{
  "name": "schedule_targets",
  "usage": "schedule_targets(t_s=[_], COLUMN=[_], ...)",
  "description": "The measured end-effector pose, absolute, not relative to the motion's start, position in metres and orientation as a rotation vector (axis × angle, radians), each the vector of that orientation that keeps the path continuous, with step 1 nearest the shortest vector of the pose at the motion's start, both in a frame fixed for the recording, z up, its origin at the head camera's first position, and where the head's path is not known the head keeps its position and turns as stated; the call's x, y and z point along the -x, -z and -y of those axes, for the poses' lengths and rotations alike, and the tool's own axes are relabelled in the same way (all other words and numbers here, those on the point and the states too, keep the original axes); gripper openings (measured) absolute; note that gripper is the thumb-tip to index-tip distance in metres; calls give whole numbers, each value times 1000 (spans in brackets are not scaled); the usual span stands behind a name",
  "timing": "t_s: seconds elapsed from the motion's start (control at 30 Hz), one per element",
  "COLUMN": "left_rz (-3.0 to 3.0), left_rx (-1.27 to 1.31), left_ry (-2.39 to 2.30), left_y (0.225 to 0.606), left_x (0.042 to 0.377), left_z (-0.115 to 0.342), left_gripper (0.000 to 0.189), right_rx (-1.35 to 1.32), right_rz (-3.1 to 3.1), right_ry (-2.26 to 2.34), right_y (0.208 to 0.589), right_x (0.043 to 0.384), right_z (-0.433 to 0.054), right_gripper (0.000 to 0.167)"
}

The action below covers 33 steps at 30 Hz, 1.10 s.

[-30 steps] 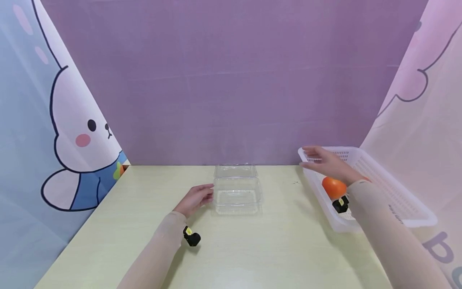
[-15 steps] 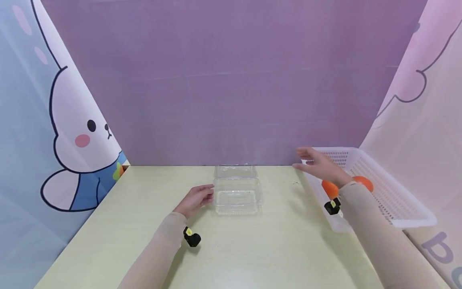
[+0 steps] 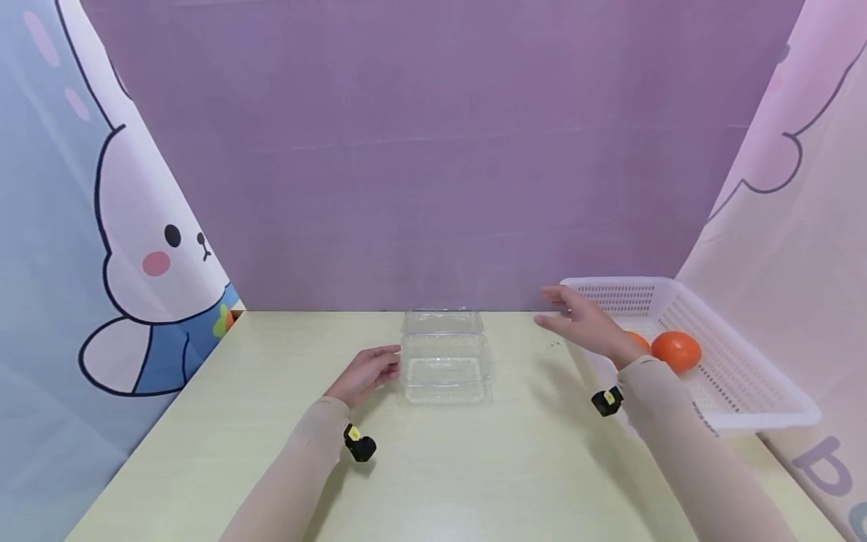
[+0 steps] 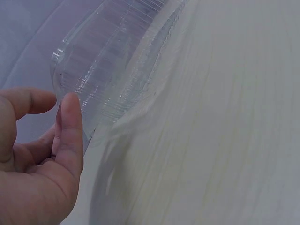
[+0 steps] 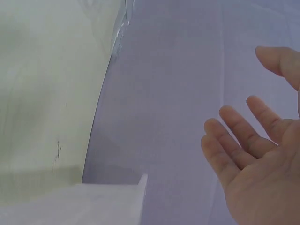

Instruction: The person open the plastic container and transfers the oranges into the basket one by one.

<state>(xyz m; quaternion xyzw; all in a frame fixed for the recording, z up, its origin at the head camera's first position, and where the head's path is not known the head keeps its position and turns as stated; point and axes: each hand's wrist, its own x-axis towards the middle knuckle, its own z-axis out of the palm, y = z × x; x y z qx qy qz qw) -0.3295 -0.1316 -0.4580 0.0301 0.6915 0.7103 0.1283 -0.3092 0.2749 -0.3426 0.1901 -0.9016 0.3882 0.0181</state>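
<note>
A clear plastic clamshell box [image 3: 445, 369] lies with its lid raised at the back middle of the table. At its left edge is my left hand [image 3: 369, 374]; in the left wrist view the thumb and forefinger [image 4: 40, 101] pinch the box's rim from either side. My right hand [image 3: 585, 324] is held in the air over the left rim of a white slotted basket [image 3: 762, 414], palm turned toward the box. Its fingers [image 5: 229, 145] are spread and relaxed, with nothing in them. Two round orange fruits [image 3: 676, 351] sit in the basket, one partly hidden by my right wrist.
The pale wooden table [image 3: 433, 474] ends at a purple cloth backdrop [image 3: 433, 150]. Cloth with a rabbit print [image 3: 149, 263] hangs on the left, and a pale printed cloth [image 3: 806, 248] on the right behind the basket.
My right hand has moved left from over the basket toward the box, uncovering more of the orange fruits. My left hand and the box have stayed in place.
</note>
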Motion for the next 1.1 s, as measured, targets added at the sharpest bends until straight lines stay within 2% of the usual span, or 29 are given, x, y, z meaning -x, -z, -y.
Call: schedule_targets(t_s=[0.5,1.1], left_rz=[-1998,-2115], left_rx=[-120,-82], left_ry=[-2075,-2042], left_y=[459,458], left_x=[331,331], left_z=[133,138], left_gripper=[46,46], right_rx=[-595,-589], right_rz=[2706,2633], right_ry=[-1275,-1134], right_y=[362,395], right_x=[308,309], right_z=[-261,-245], right_gripper=[61,52])
